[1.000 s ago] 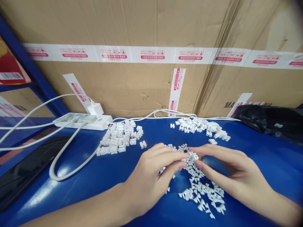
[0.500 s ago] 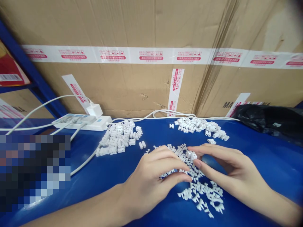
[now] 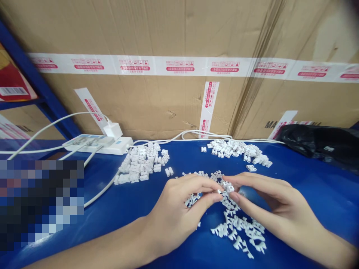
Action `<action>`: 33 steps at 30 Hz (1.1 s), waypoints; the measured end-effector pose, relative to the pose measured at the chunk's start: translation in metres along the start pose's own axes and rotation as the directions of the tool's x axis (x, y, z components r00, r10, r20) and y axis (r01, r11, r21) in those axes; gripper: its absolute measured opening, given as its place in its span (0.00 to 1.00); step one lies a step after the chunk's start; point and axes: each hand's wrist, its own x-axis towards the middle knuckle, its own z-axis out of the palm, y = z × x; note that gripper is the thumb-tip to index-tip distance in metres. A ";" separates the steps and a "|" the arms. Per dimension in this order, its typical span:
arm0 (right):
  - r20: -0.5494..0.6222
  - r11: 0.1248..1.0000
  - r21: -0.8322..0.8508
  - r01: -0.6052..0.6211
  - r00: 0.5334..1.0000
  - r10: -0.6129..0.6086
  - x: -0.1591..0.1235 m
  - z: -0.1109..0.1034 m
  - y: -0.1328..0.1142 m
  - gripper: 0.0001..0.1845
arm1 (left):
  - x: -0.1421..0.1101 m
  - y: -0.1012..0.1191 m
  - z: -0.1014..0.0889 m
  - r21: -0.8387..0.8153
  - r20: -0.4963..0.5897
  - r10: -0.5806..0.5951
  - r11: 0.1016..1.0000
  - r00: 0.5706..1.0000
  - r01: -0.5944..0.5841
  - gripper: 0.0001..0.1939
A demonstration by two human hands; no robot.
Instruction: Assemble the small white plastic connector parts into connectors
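Between the thumb and fingers of my right hand (image 3: 275, 201) is a small white wire connector block (image 3: 229, 186) with square holes in its end. The fingertips of my left hand (image 3: 185, 205) are pinched on a small white plastic clip (image 3: 219, 191), right beside the block; whether the two touch I cannot tell. Under and in front of both hands spreads a loose pile of white plastic clips (image 3: 241, 224), partly hidden by my left hand.
On the blue table (image 3: 117, 231), one heap of white connector blocks (image 3: 140, 162) lies left and another heap (image 3: 235, 148) at the back. A power strip (image 3: 120, 145) with cables, a black plastic bag (image 3: 316, 144) and cardboard boxes (image 3: 157, 101) line the back.
My left thumb and fingers have closed in a pinch on a white clip and moved up to the connector block. My right hand holds the block almost in the same spot.
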 end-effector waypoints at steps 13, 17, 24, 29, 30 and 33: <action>0.024 1.000 -0.022 0.019 1.000 -0.018 -0.002 0.004 -0.006 0.18 | 0.002 -0.003 0.002 0.008 -0.017 0.074 0.997 0.997 -0.074 0.07; 0.025 0.999 -0.030 0.022 0.999 -0.022 -0.002 0.004 -0.006 0.18 | 0.001 -0.001 0.002 0.052 -0.017 0.138 0.989 0.990 -0.136 0.05; 0.020 0.999 -0.030 0.022 1.000 -0.021 -0.003 0.008 -0.006 0.21 | -0.002 -0.003 0.005 0.146 -0.009 0.163 0.976 0.987 -0.160 0.10; -0.002 0.999 -0.032 0.011 1.000 -0.012 -0.005 0.007 -0.005 0.21 | -0.002 -0.004 0.004 0.205 -0.028 0.138 0.970 0.990 -0.130 0.07; -0.004 0.999 -0.033 0.013 1.000 -0.013 -0.005 0.007 -0.005 0.22 | -0.002 -0.004 0.004 0.213 -0.028 0.131 0.969 0.991 -0.122 0.07; 0.001 0.999 -0.033 0.019 1.000 -0.019 -0.005 0.007 -0.005 0.22 | -0.002 -0.004 0.003 0.212 -0.019 0.125 0.970 0.992 -0.119 0.08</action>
